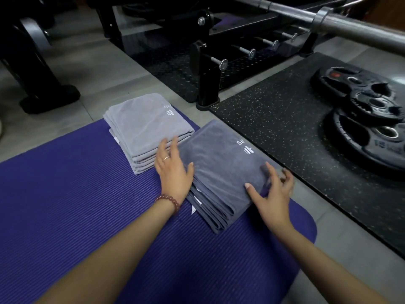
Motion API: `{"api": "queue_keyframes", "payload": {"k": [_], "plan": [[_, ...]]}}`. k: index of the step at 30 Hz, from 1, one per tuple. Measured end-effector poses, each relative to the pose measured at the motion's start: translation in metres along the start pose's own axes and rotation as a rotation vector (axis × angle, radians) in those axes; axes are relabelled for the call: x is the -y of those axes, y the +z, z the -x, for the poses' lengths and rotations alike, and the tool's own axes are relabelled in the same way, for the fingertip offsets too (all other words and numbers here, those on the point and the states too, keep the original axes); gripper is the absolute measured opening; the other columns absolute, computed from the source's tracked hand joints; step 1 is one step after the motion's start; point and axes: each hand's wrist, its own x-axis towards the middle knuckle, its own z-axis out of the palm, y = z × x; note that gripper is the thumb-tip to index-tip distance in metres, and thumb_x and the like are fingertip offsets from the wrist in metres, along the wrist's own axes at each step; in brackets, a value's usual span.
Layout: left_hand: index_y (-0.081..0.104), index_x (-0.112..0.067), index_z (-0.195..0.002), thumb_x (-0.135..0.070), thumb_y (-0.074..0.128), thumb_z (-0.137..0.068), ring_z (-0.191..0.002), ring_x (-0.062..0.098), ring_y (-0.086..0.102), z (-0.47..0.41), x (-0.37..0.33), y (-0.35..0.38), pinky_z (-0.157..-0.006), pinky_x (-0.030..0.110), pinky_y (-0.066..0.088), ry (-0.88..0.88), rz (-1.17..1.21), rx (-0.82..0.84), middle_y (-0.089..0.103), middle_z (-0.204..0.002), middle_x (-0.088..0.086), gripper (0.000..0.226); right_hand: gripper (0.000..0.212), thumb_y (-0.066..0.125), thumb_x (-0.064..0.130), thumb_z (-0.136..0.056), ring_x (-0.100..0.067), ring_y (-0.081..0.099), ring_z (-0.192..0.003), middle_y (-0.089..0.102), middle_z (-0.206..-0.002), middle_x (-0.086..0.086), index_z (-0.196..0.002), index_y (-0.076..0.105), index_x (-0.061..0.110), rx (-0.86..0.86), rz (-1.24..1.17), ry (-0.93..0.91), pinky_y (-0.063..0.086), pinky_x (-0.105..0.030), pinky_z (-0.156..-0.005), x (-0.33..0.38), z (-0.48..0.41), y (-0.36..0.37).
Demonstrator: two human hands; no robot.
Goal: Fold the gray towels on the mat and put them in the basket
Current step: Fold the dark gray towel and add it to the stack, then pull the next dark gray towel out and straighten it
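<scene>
2 towel stacks on 1 mat [65, 205]: 1 light-gray stack [142, 126], 1 dark-gray stack [221, 167]; L hand [174, 174], R hand [272, 194] spread flat on latter.

The dark gray towel [221, 170] under the fingers [271, 173] is soft, matt cloth. The purple mat [87, 205] beneath is ribbed foam. Beyond the fingers, the bar [350, 27] is smooth dull metal, the black floor tile [285, 128] grainy speckled rubber.

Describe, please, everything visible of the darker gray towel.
The dark towel is soft slate-gray cloth folded into a flat, many-layered rectangle, with a white logo on top and a white tag at its near-left edge. It lies on the mat beside the lighter stack. The left hand rests flat on its left edge; the right hand touches its right.
</scene>
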Motion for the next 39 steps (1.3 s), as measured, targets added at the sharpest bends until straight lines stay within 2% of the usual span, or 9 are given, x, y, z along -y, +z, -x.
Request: {"api": "queue_keyframes", "payload": {"k": [3, 7, 13, 18, 22, 27, 34, 37, 39], "plan": [[0.002, -0.036, -0.149, -0.078, 0.041, -0.074, -0.144, 0.028, -0.014, 0.002, -0.003, 0.0, -0.113, 0.051, -0.013, 0.319, -0.338, 0.355, -0.006, -0.158, 0.001, 0.094, 0.095, 0.061, 0.069, -0.072, -0.024, -0.003, -0.145, -0.009, -0.158, -0.001, -0.148, 0.012, 0.042, 0.185, 0.271, -0.093, 0.006, -0.046, -0.116, -0.011, -0.021, -0.011], [-0.018, -0.048, -0.141, -0.097, 0.029, -0.048, -0.135, 0.029, -0.037, 0.004, 0.012, 0.011, -0.107, 0.054, -0.024, 0.234, -0.436, 0.678, -0.033, -0.152, 0.0, 0.116, 0.121, 0.049, 0.089, -0.056, -0.029, 0.007, -0.145, 0.01, -0.157, -0.012, -0.146, -0.015, 0.041, 0.385, 0.282, 0.143, 0.004, -0.047, -0.116, -0.025, -0.033, -0.007], [-0.014, -0.044, -0.145, -0.082, 0.046, -0.069, -0.137, 0.03, -0.033, -0.008, 0.004, -0.003, -0.109, 0.052, -0.021, 0.235, -0.434, 0.804, -0.031, -0.152, 0.001, 0.103, 0.106, 0.061, 0.07, -0.07, -0.027, -0.012, -0.145, -0.019, -0.157, -0.006, -0.149, 0.009, 0.023, 0.204, 0.333, 0.037, -0.001, -0.047, -0.116, 0.002, -0.027, -0.002], [-0.002, -0.036, -0.149, -0.058, 0.05, -0.087, -0.143, 0.029, -0.015, 0.042, 0.039, -0.083, -0.113, 0.05, -0.008, 0.34, -0.504, 1.062, -0.012, -0.158, 0.008, 0.084, 0.055, 0.046, 0.054, -0.081, -0.017, 0.037, -0.128, 0.038, -0.134, -0.001, -0.125, 0.049, 0.022, 0.303, 0.124, -0.43, 0.029, -0.033, -0.109, 0.077, 0.011, 0.018], [0.022, -0.027, -0.148, -0.044, 0.05, -0.092, -0.145, 0.025, 0.005, 0.077, 0.095, -0.221, -0.116, 0.041, 0.001, 0.377, -0.669, 0.981, 0.017, -0.156, 0.008, 0.064, 0.021, 0.052, 0.028, -0.081, -0.004, 0.058, -0.083, 0.055, -0.103, 0.01, -0.101, 0.054, 0.031, 0.693, -0.039, -0.573, 0.045, -0.024, -0.085, 0.172, 0.056, 0.081], [0.047, -0.021, -0.133, -0.037, 0.05, -0.094, -0.122, 0.016, 0.043, 0.145, 0.168, -0.412, -0.102, 0.033, 0.035, 0.158, -0.669, 0.884, 0.051, -0.131, 0.0, 0.042, 0.022, 0.058, 0.009, -0.089, -0.009, 0.058, -0.086, 0.061, -0.102, 0.005, -0.101, 0.058, 0.027, 1.119, 0.007, -0.833, 0.047, -0.028, -0.084, 0.292, 0.168, 0.174], [0.054, -0.019, -0.126, -0.035, 0.058, -0.089, -0.117, 0.025, 0.049, 0.317, 0.299, -0.536, -0.096, 0.036, 0.041, -0.454, -0.601, 0.588, 0.051, -0.127, 0.006, 0.04, 0.02, 0.056, 0.013, -0.092, -0.008, 0.053, -0.089, 0.056, -0.099, 0.009, -0.11, 0.063, 0.013, 1.542, 0.285, -1.24, 0.038, -0.016, -0.078, 0.384, 0.337, 0.256], [0.046, -0.021, -0.136, -0.05, 0.06, -0.082, -0.127, 0.028, 0.043, 0.384, 0.328, -0.543, -0.103, 0.037, 0.037, -0.609, -0.586, 0.576, 0.043, -0.139, 0.007, 0.063, 0.02, 0.057, 0.012, -0.091, -0.01, 0.054, -0.092, 0.058, -0.102, 0.005, -0.111, 0.063, 0.012, 1.58, 0.265, -1.235, 0.037, -0.007, -0.074, 0.385, 0.387, 0.279], [0.045, -0.022, -0.138, -0.056, 0.068, -0.074, -0.132, 0.023, 0.039, 0.415, 0.334, -0.543, -0.108, 0.034, 0.031, -0.564, -0.713, 0.62, 0.04, -0.144, 0.004, 0.075, 0.02, 0.059, 0.012, -0.09, -0.013, 0.057, -0.093, 0.06, -0.106, 0.0, -0.109, 0.063, 0.013, 1.614, 0.194, -1.161, 0.038, -0.008, -0.076, 0.377, 0.413, 0.288]]}}
